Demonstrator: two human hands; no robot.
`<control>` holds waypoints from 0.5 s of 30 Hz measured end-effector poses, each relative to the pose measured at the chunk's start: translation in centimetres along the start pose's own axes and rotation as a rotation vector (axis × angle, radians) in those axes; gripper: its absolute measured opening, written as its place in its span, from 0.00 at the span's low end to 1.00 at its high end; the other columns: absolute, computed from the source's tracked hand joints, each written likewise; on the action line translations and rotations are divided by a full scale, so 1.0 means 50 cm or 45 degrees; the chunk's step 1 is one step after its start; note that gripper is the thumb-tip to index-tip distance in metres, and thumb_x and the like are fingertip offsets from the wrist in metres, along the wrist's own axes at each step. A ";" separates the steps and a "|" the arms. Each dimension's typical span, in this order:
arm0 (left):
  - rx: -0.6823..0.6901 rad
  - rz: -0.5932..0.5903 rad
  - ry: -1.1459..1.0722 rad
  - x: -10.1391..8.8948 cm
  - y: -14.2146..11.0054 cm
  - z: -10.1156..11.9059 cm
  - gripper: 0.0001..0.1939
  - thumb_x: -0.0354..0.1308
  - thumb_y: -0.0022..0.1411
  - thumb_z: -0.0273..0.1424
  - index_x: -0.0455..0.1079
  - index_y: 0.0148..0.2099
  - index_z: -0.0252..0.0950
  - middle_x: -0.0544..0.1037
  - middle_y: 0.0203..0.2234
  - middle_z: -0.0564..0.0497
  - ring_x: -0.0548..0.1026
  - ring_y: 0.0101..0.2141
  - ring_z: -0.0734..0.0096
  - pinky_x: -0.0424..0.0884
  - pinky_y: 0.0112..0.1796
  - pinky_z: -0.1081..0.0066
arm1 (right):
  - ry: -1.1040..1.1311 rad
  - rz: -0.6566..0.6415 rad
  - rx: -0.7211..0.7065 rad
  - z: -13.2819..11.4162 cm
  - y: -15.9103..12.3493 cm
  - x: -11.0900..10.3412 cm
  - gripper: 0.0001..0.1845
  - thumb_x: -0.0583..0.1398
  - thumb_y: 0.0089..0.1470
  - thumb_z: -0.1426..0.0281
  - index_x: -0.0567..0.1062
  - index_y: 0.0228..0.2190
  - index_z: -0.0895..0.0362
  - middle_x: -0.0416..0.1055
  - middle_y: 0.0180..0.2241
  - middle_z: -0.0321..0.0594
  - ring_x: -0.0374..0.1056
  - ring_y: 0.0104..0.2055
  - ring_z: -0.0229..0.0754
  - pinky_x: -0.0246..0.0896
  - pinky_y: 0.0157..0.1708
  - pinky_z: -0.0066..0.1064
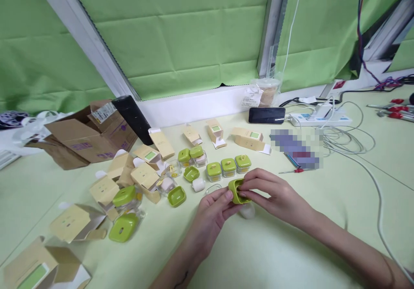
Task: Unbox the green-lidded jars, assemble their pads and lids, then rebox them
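Note:
My left hand (215, 207) grips a green square lid (235, 190) by its side, hollow underside turned up toward me. The fingertips of my right hand (274, 194) are pinched together inside the lid's hollow; whatever they hold there is hidden. Just below the lid a white rounded piece (247, 211) lies on the table. A clear container (213, 189) shows partly behind my left hand. Beyond my hands stand three small clear jars with green lids (228, 166) in a row. Left of them are loose upturned green lids (177, 196) and a white cylinder (198, 184).
Several opened small cardboard boxes (145, 177) and more lidded jars (123, 227) spread over the left side. A large brown carton (93, 140) and a black cylinder (133, 118) stand behind. At right are a phone (267, 115), a power strip (320, 117), loose cables and a red-handled screwdriver (298, 171).

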State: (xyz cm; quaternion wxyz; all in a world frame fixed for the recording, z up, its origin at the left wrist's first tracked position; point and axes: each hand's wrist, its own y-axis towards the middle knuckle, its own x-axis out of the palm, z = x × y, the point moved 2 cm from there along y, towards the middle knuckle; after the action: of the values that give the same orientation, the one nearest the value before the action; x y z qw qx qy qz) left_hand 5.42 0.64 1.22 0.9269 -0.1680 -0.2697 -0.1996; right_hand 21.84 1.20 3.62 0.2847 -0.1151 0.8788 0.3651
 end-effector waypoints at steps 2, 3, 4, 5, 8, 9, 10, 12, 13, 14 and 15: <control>0.001 0.007 -0.003 0.000 0.000 -0.001 0.12 0.57 0.61 0.30 0.74 0.46 0.30 0.78 0.41 0.44 0.75 0.41 0.68 0.68 0.46 0.70 | -0.118 -0.026 -0.075 0.001 -0.002 0.001 0.08 0.55 0.60 0.73 0.73 0.39 0.56 0.70 0.35 0.43 0.69 0.38 0.42 0.70 0.36 0.33; -0.001 0.008 -0.004 -0.001 0.000 -0.001 0.12 0.57 0.61 0.30 0.74 0.46 0.30 0.78 0.41 0.44 0.74 0.42 0.68 0.68 0.46 0.71 | -0.175 -0.040 -0.104 0.001 -0.003 0.002 0.09 0.54 0.60 0.73 0.73 0.41 0.57 0.71 0.36 0.44 0.69 0.38 0.42 0.70 0.36 0.33; -0.007 0.006 -0.003 -0.001 0.000 -0.002 0.12 0.57 0.61 0.30 0.74 0.46 0.30 0.78 0.41 0.44 0.74 0.42 0.68 0.68 0.46 0.71 | -0.222 -0.051 -0.129 0.002 -0.004 0.003 0.09 0.54 0.61 0.74 0.72 0.41 0.57 0.71 0.36 0.45 0.69 0.38 0.43 0.70 0.35 0.33; -0.013 0.002 -0.004 0.000 0.000 -0.002 0.12 0.57 0.61 0.30 0.74 0.45 0.30 0.78 0.41 0.44 0.74 0.42 0.68 0.68 0.46 0.71 | -0.255 -0.057 -0.149 0.002 -0.005 0.004 0.09 0.54 0.61 0.74 0.72 0.41 0.58 0.71 0.35 0.45 0.69 0.38 0.43 0.69 0.34 0.33; -0.032 -0.016 -0.014 0.000 0.001 -0.004 0.12 0.56 0.62 0.30 0.74 0.45 0.29 0.78 0.40 0.43 0.74 0.41 0.69 0.68 0.46 0.71 | -0.267 -0.057 -0.160 0.002 -0.003 0.006 0.08 0.53 0.61 0.74 0.72 0.39 0.59 0.70 0.34 0.44 0.67 0.36 0.43 0.68 0.33 0.33; -0.036 -0.022 -0.020 0.001 0.000 -0.005 0.12 0.56 0.62 0.30 0.74 0.45 0.29 0.78 0.40 0.43 0.74 0.41 0.69 0.68 0.46 0.71 | -0.256 -0.055 -0.156 0.001 -0.003 0.007 0.08 0.53 0.61 0.74 0.72 0.38 0.59 0.70 0.33 0.44 0.67 0.36 0.42 0.67 0.33 0.33; -0.038 -0.026 -0.024 0.001 0.000 -0.005 0.12 0.56 0.62 0.30 0.74 0.45 0.29 0.78 0.40 0.43 0.74 0.42 0.69 0.68 0.46 0.71 | -0.245 -0.053 -0.151 0.000 -0.002 0.007 0.08 0.53 0.61 0.73 0.72 0.38 0.58 0.69 0.32 0.43 0.66 0.35 0.42 0.67 0.33 0.33; -0.040 -0.036 -0.023 0.001 -0.001 -0.004 0.12 0.55 0.63 0.30 0.74 0.45 0.29 0.78 0.40 0.44 0.74 0.41 0.70 0.68 0.46 0.72 | -0.222 -0.037 -0.141 -0.002 -0.001 0.007 0.08 0.53 0.61 0.73 0.73 0.36 0.58 0.68 0.31 0.43 0.64 0.34 0.41 0.65 0.32 0.32; -0.036 -0.044 -0.016 0.001 -0.002 -0.003 0.12 0.55 0.63 0.29 0.74 0.45 0.30 0.78 0.40 0.44 0.74 0.41 0.70 0.68 0.45 0.72 | -0.205 -0.026 -0.136 -0.003 -0.001 0.007 0.08 0.53 0.61 0.73 0.73 0.35 0.58 0.67 0.31 0.42 0.64 0.34 0.41 0.65 0.32 0.32; -0.033 -0.052 -0.007 0.002 -0.003 -0.002 0.11 0.56 0.62 0.29 0.74 0.45 0.30 0.78 0.39 0.44 0.74 0.40 0.71 0.68 0.44 0.73 | -0.182 -0.013 -0.126 -0.004 -0.001 0.008 0.08 0.54 0.61 0.73 0.73 0.35 0.58 0.66 0.30 0.41 0.63 0.33 0.40 0.64 0.31 0.31; -0.029 -0.056 0.001 0.002 -0.004 -0.001 0.11 0.56 0.62 0.29 0.74 0.45 0.30 0.78 0.39 0.45 0.74 0.39 0.71 0.69 0.43 0.73 | -0.154 0.003 -0.116 -0.004 0.000 0.007 0.08 0.54 0.60 0.73 0.74 0.34 0.58 0.65 0.29 0.40 0.63 0.32 0.40 0.63 0.30 0.30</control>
State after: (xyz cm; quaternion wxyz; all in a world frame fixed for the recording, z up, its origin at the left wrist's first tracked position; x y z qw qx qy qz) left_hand 5.45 0.42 1.27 0.9204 -0.1723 -0.2708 -0.2232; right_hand 21.46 1.04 3.51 0.3314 -0.1046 0.8427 0.4113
